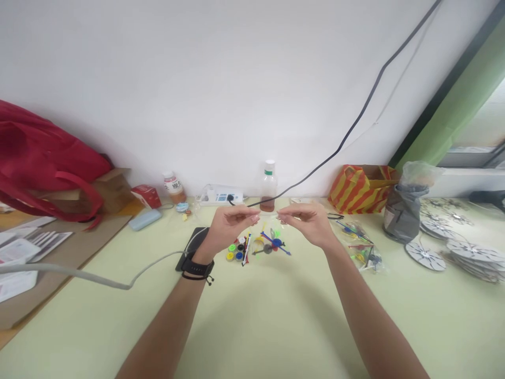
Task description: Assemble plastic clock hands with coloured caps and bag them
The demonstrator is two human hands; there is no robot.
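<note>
My left hand (229, 226) and my right hand (307, 223) are raised over the pale green table (268, 316), fingertips pinched and almost meeting. Between them they grip a small clear, whitish piece (268, 215) that is too thin to name. A black band sits on my left wrist. Just below and behind the hands lies a heap of small plastic parts (260, 246): coloured discs and thin coloured rods.
A clear bag of coloured rods (361, 247) lies right of the hands. Against the wall stand two bottles (269, 187), a power strip (221, 196), a striped bag (361, 187) and a grey wrapped bundle (404, 210). White discs (453, 247) at right; red bag (43, 158) and papers at left.
</note>
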